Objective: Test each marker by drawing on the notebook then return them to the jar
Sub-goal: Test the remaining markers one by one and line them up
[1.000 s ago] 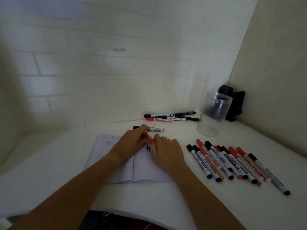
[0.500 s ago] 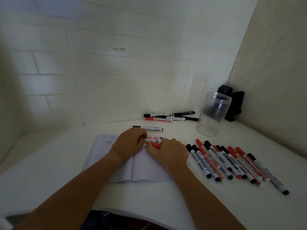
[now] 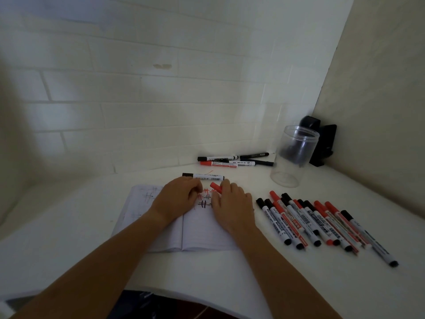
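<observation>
An open notebook (image 3: 200,233) lies on the white table, with red and black hash marks near the top of its right page. My right hand (image 3: 232,206) holds a red marker (image 3: 215,187) over those marks; only its red end shows past my fingers. My left hand (image 3: 178,198) rests on the notebook with its fingers curled; what it holds, if anything, is hidden. The clear plastic jar (image 3: 293,155) stands upright at the back right with no markers in it. A row of several red and black markers (image 3: 317,223) lies right of the notebook.
One black-capped marker (image 3: 203,176) lies just behind the notebook. A few more markers (image 3: 232,160) lie against the tiled back wall. A black object (image 3: 322,143) stands in the corner behind the jar. A wall closes the right side.
My hands have drawn slightly apart. The red marker's end now sticks out beyond my right fingers, and more of the hash marks show between the hands.
</observation>
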`<state>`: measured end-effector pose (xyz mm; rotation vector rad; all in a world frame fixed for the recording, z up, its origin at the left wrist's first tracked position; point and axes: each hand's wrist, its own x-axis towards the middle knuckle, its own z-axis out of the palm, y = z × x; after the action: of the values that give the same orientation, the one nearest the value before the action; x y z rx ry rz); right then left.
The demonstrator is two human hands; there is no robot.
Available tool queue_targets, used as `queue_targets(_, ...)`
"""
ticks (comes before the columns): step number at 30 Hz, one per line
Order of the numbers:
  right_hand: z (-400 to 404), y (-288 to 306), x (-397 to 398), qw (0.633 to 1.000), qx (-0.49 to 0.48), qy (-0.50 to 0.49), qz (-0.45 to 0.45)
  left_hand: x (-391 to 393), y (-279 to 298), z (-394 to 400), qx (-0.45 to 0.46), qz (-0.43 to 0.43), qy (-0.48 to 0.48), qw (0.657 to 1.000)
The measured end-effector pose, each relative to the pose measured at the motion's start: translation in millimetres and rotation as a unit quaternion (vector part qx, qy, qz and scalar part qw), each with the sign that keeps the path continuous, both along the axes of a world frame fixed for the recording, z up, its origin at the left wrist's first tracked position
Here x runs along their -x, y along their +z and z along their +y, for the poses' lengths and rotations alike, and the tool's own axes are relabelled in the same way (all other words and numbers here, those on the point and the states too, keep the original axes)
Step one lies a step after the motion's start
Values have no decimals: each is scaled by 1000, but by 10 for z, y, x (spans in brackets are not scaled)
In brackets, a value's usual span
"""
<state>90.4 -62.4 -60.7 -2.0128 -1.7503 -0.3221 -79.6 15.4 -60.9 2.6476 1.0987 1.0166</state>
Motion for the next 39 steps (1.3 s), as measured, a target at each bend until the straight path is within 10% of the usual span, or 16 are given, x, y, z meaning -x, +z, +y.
queue_targets(15, -102, 54, -20, 997, -10, 17, 78, 21, 73, -94, 24, 22, 16, 999)
queue_targets(27, -195, 147, -192, 977, 28, -213, 8, 26, 42, -60, 32, 7, -6, 999)
queue_targets(34, -36, 119, -195, 1000, 8, -1, 14, -19, 125, -9, 26, 42, 1, 999)
queue_targets(39, -3, 139, -312, 999, 39, -27, 22, -226, 222, 184, 48, -9, 89, 995)
